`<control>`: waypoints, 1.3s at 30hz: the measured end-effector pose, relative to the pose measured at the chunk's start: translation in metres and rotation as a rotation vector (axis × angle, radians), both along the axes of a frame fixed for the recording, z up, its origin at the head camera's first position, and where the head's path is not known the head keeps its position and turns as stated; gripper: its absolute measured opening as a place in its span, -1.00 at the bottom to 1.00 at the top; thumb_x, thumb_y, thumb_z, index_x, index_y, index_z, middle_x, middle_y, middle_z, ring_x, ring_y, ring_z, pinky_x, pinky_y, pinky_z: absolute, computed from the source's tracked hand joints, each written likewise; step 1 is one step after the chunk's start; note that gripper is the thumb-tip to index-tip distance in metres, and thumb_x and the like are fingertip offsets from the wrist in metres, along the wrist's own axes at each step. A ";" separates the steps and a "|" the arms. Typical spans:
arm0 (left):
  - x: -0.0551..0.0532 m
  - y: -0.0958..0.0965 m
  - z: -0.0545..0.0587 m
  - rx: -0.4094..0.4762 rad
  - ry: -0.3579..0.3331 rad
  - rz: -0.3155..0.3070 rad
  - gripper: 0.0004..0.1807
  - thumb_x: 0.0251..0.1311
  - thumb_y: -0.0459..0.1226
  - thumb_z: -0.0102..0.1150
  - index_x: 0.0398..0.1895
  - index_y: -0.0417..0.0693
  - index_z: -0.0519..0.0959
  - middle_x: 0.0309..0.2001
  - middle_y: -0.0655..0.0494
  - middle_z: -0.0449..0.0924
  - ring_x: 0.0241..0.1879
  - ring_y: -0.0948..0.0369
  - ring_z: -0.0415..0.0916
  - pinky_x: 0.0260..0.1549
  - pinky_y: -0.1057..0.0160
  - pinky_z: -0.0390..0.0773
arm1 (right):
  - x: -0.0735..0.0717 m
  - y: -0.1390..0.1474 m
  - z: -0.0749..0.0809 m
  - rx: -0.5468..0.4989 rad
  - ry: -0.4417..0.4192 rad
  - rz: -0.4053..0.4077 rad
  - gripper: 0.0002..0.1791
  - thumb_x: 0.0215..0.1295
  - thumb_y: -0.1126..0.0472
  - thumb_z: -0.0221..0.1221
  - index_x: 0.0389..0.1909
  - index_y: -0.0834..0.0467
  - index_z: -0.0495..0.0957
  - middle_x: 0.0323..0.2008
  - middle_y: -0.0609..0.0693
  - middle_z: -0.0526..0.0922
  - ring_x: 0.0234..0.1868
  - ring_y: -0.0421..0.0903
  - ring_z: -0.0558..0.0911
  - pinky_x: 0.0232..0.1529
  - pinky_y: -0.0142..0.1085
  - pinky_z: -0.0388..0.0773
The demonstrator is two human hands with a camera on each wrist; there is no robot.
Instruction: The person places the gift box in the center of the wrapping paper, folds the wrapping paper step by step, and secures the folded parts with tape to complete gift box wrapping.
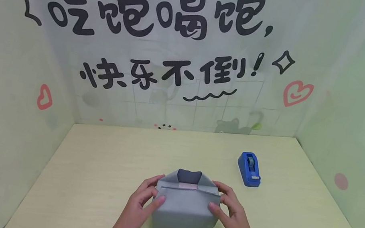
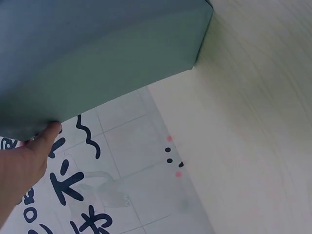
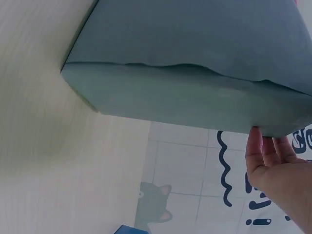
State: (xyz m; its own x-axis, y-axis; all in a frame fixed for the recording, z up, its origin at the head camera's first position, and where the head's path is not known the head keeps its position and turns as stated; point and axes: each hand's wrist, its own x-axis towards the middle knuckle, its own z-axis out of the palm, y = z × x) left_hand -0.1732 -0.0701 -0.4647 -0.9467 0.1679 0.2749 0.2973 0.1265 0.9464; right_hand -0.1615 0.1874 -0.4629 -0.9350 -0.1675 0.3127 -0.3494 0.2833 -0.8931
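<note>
A box wrapped in grey-blue paper (image 1: pixel 184 218) stands on the table in front of me. Paper is folded in at its top, where a flap (image 1: pixel 189 176) shows a darker inner side and a small pinkish patch (image 1: pixel 188 186) shows below it. My left hand (image 1: pixel 141 204) holds the box's left upper edge, thumb on the near face and fingers round the side. On the opposite edge, my right hand (image 1: pixel 235 219) grips it likewise. Both wrist views show the box's paper sides close up, with fingertips of the left hand (image 2: pixel 31 158) and right hand (image 3: pixel 273 163) against them.
A blue tape dispenser (image 1: pixel 249 169) sits on the pale wooden table (image 1: pixel 103 165), behind and right of the box. Printed walls enclose the table at the back (image 1: pixel 168 111), left and right.
</note>
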 end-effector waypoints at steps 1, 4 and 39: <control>-0.001 0.000 0.000 0.005 -0.007 -0.002 -0.82 0.13 -0.14 0.12 -0.53 0.03 0.41 0.21 0.10 0.26 0.18 0.09 0.23 0.11 0.06 0.22 | -0.001 -0.001 0.001 -0.025 -0.021 -0.010 -0.96 0.19 0.18 0.12 -0.42 -0.01 0.46 0.19 -0.10 0.30 0.20 -0.10 0.26 0.13 -0.09 0.23; -0.003 0.001 0.000 0.018 -0.015 0.004 -0.80 0.13 -0.12 0.11 -0.49 -0.01 0.41 0.17 0.11 0.28 0.16 0.10 0.26 0.10 0.08 0.24 | -0.003 -0.004 0.002 -0.099 -0.094 -0.033 -0.91 0.17 0.18 0.14 -0.42 0.08 0.44 0.16 -0.08 0.33 0.19 -0.08 0.28 0.14 -0.03 0.20; -0.049 -0.008 0.001 -0.026 -0.219 -0.235 -0.76 0.06 -0.20 0.12 -0.17 0.04 0.58 -0.10 0.00 0.32 0.03 0.09 0.21 0.00 0.09 0.18 | -0.042 0.004 -0.003 -0.169 -0.210 0.136 -0.76 0.18 0.15 0.11 -0.19 0.18 0.56 -0.06 0.13 0.42 0.05 0.01 0.35 0.06 -0.04 0.19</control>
